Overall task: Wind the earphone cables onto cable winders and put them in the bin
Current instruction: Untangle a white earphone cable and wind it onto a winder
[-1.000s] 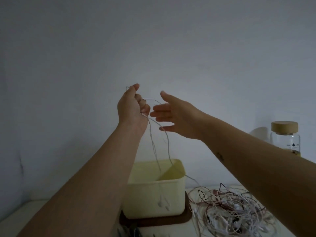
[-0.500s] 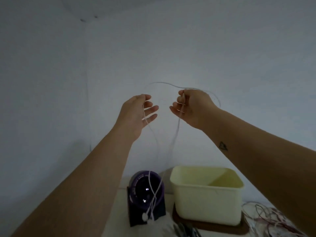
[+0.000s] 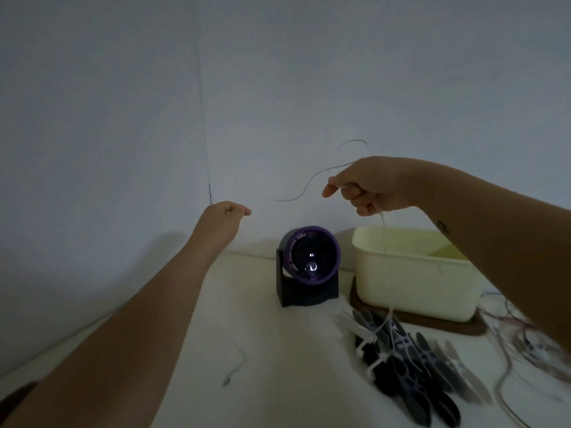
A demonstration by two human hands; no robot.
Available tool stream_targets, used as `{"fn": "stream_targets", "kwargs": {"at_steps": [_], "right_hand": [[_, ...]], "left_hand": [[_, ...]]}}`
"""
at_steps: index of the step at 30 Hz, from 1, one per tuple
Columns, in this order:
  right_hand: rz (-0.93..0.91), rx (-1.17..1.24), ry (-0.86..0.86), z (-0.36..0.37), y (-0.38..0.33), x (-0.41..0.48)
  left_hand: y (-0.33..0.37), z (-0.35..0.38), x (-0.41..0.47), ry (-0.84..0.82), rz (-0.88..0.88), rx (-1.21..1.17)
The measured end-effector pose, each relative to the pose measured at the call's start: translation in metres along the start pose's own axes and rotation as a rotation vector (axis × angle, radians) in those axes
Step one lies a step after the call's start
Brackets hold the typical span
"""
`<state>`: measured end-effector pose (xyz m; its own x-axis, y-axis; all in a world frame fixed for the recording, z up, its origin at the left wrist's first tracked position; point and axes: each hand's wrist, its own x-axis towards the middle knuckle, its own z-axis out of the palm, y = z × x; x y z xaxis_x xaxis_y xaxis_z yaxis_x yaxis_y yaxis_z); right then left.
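Note:
My right hand (image 3: 367, 188) is raised above the table and grips a thin white earphone cable (image 3: 309, 180). From that fist the cable hangs down in front of the cream bin (image 3: 414, 282), and its earbuds dangle over a pile of dark and white cable winders (image 3: 411, 369). Another stretch of it curves left toward my left hand (image 3: 227, 216), whose thumb and forefinger are pinched together; the wire there is too faint to follow. A plug end (image 3: 227, 380) shows low beneath that hand. Nothing can be seen inside the bin.
The bin stands on a brown wooden base (image 3: 438, 324). A black and purple desk fan (image 3: 309, 267) sits left of it. A tangle of white and reddish cables (image 3: 525, 344) lies at the right edge of the pale table (image 3: 278, 366). Walls meet in a corner behind.
Both hands have spread apart and dropped lower, stretching the cable between them. My view has turned down and left, bringing the winders and more of the table into sight.

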<state>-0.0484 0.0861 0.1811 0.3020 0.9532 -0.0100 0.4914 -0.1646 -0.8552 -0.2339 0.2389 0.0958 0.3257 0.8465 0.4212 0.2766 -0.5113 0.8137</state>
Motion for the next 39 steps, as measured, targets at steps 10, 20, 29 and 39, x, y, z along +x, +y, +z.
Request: {"fn": "stream_targets", "kwargs": {"at_steps": [10, 20, 29, 39], "right_hand": [[0.083, -0.225, -0.144, 0.015, 0.019, 0.001], [-0.093, -0.288, -0.075, 0.038, 0.034, 0.002], [-0.187, -0.251, 0.136, 0.002, 0.047, -0.018], [-0.288, 0.061, 0.145, -0.047, 0.035, -0.054]], "left_hand": [[-0.069, 0.018, -0.001, -0.324, -0.155, 0.415], [0.008, 0.029, -0.023, -0.289, 0.314, 0.055], [-0.012, 0.08, -0.049, -0.425, 0.19, -0.143], [-0.002, 0.09, -0.03, -0.136, 0.056, -0.401]]}}
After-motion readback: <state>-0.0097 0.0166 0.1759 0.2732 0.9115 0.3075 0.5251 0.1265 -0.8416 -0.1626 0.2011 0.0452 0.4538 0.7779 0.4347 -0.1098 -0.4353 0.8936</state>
